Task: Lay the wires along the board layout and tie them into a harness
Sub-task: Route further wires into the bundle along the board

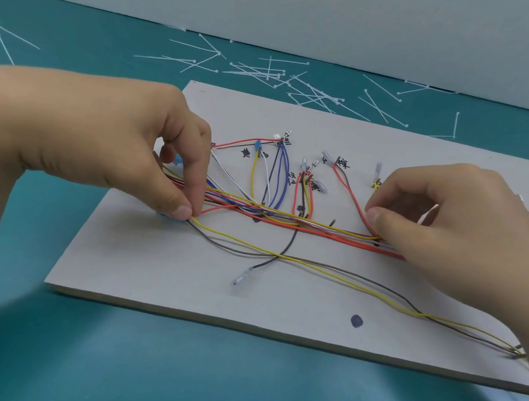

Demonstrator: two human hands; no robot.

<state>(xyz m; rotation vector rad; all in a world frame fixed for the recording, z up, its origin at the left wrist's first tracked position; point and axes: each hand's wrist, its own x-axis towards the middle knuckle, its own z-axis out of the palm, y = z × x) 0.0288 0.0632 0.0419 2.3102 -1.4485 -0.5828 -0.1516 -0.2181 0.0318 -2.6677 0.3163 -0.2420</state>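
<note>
A grey board (147,272) lies on a teal table (24,353). Nearest, a loose yellow wire (315,267) and a brown wire (365,278) cross it. Further back, the left hand (119,146) pinches the wire bundle (287,219) between thumb and fingertip; the right hand (459,231) pinches its other end. Handwritten black labels by the connectors (257,147) are too small to read. White cable ties (276,75) lie scattered beyond.
</note>
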